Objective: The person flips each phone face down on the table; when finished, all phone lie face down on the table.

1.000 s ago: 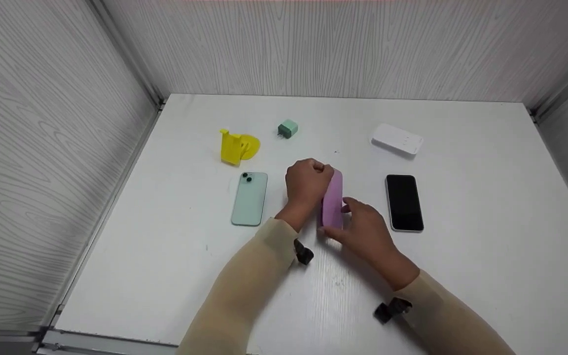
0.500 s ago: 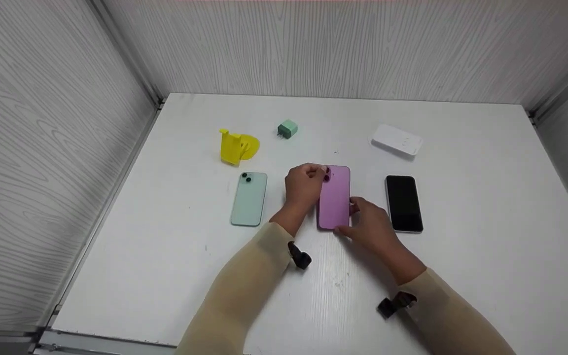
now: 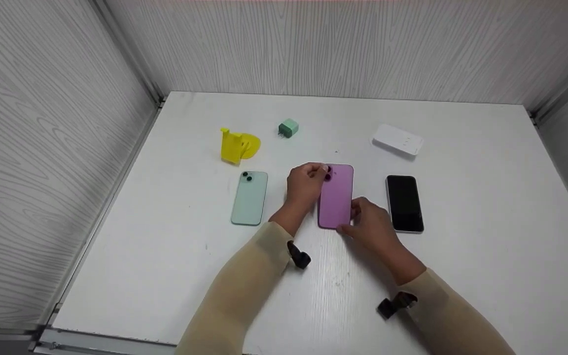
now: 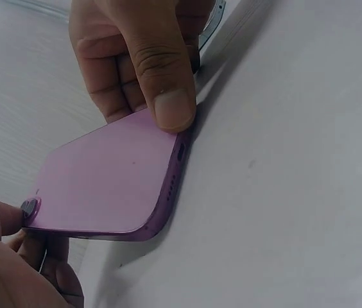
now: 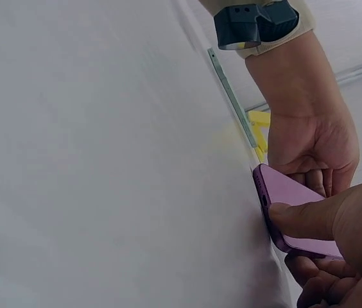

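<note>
The white desk (image 3: 461,236) sits inside grey wood-grain walls (image 3: 42,172) and carries everything seen here.

Two arms in beige sleeves (image 3: 244,291) reach in from the near edge, each with a small black camera strapped at the wrist.

The left hand (image 3: 304,185) is at the far left corner of the purple phone (image 3: 337,197); its fingers (image 3: 319,170) are curled and pinch that corner beside the camera lenses. The right hand (image 3: 372,228) is at the near right corner of the same phone, thumb pressed on the back and the other fingers curled under the edge, so this corner is pinched too.

The purple phone is back side up in the middle of the desk, between the two hands. In the wrist views its near end is lifted off the desk, so it is tilted rather than flat.

A mint green phone (image 3: 249,198) lies flat, back up, left of the left hand and apart from it. A black phone (image 3: 404,202) lies screen up just right of the right hand, not touching it.

Further back: a white power bank (image 3: 397,139) at right, a yellow phone stand (image 3: 237,144) at left, and a small green charger plug (image 3: 289,128) between them.
</note>
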`<action>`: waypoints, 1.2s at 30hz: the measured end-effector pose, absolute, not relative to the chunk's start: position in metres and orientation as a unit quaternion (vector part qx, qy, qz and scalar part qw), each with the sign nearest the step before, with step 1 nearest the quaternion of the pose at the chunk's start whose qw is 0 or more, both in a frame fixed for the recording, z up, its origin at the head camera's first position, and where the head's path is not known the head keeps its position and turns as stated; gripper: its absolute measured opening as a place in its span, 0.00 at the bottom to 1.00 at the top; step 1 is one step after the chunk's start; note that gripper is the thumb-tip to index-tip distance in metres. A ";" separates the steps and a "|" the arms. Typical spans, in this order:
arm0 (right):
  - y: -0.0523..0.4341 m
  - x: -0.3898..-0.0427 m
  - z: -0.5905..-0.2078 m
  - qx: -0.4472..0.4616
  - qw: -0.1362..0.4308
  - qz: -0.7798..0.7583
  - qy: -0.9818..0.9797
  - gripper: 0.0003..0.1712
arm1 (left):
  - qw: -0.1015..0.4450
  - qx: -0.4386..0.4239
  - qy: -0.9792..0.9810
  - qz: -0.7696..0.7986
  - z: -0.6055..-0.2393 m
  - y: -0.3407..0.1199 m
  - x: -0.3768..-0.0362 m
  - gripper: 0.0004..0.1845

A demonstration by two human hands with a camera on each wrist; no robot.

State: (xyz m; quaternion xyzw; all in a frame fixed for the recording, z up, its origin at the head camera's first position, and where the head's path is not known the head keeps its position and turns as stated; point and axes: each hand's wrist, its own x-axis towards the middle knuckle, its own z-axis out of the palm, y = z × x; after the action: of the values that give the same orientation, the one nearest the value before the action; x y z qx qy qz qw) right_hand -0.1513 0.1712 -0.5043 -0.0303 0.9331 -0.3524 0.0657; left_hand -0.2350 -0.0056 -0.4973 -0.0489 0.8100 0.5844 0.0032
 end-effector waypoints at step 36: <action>0.171 -0.152 -0.503 -0.049 0.060 -0.331 0.940 0.39 | 0.046 0.051 0.924 0.377 -0.508 -0.016 -0.236 0.26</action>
State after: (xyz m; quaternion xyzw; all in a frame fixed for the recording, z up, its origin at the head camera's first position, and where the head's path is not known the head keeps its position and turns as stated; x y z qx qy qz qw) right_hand -0.1518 0.1708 -0.5034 -0.0492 0.9404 -0.3312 0.0599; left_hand -0.2355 -0.0163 -0.5079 0.0514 0.9236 0.3771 0.0458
